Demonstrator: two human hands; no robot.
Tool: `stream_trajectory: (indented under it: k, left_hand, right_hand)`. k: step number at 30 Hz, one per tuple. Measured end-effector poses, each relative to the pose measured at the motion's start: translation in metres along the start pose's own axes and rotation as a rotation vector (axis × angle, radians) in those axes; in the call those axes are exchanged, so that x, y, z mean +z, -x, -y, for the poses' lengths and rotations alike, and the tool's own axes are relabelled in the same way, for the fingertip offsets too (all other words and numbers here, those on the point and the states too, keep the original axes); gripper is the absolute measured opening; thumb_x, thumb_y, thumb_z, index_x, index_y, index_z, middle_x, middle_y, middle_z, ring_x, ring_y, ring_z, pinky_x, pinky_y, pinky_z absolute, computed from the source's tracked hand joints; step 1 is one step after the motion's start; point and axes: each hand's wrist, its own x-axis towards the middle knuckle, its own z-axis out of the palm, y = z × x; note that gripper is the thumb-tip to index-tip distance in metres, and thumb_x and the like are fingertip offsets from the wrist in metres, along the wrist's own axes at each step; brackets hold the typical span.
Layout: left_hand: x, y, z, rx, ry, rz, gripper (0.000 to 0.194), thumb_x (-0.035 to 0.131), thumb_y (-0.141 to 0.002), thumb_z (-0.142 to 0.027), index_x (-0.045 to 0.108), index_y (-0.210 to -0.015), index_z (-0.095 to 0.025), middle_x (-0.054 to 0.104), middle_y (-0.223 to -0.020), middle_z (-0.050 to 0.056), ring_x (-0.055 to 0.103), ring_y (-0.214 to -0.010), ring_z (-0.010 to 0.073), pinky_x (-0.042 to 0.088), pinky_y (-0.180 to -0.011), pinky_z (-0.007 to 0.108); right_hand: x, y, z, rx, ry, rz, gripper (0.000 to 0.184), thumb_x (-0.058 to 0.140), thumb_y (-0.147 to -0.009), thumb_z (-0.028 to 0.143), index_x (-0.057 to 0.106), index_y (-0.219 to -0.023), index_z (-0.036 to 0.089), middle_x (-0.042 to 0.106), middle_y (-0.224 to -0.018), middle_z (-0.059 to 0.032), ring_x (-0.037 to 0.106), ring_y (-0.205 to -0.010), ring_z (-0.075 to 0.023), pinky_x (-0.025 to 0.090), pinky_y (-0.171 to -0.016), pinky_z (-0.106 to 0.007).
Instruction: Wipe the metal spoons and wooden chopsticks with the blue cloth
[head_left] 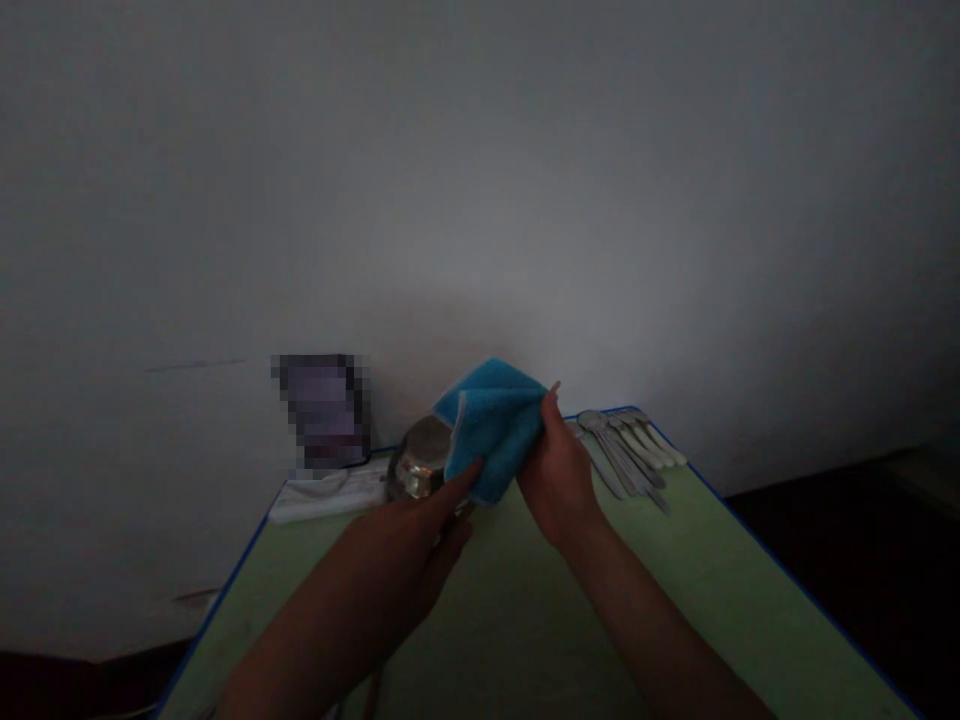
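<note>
The left hand (420, 530) grips a shiny metal cup (420, 462), fingers wrapped around its lower side, holding it just above the far part of the green tabletop (525, 620). The right hand (559, 475) is closed on a blue cloth (491, 425), pinching it between thumb and fingers; the cloth is folded and drapes against the right side of the cup, touching it. A row of metal spoons (626, 450) lies near the right hand, at the far right corner of the tabletop. A white power strip (322, 497) rests at the far left edge, just beside the cup. A grey wall (480, 200) stands behind.
</note>
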Motion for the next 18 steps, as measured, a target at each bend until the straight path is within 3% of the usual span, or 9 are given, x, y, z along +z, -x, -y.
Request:
stream_trajectory:
  k: [4,18]
  left_hand:
    - [-0.005,0.001,0.003,0.02,0.008,-0.016,0.047,0.03,-0.092,-0.032,0.025,-0.138,-0.026,0.065,-0.072,0.002,0.06,-0.06,0.0168,0.042,-0.055,0.025]
    - [-0.012,0.008,0.013,-0.027,0.084,0.065,0.046,0.033,-0.09,-0.03,0.03,-0.136,-0.029,0.064,-0.072,-0.001,0.059,-0.054,0.0126,0.042,-0.052,0.022]
  right_hand:
    - [-0.002,-0.001,-0.001,-0.075,0.094,0.001,0.035,0.051,-0.079,0.05,0.064,-0.091,0.019,0.068,-0.096,-0.0039,0.059,-0.099,-0.0192,0.043,-0.089,-0.035]
    - [-0.004,-0.007,0.003,-0.132,-0.093,-0.094,0.031,0.051,-0.082,0.041,0.063,-0.094,0.015,0.068,-0.1,-0.0061,0.059,-0.099,-0.0179,0.043,-0.091,-0.034]
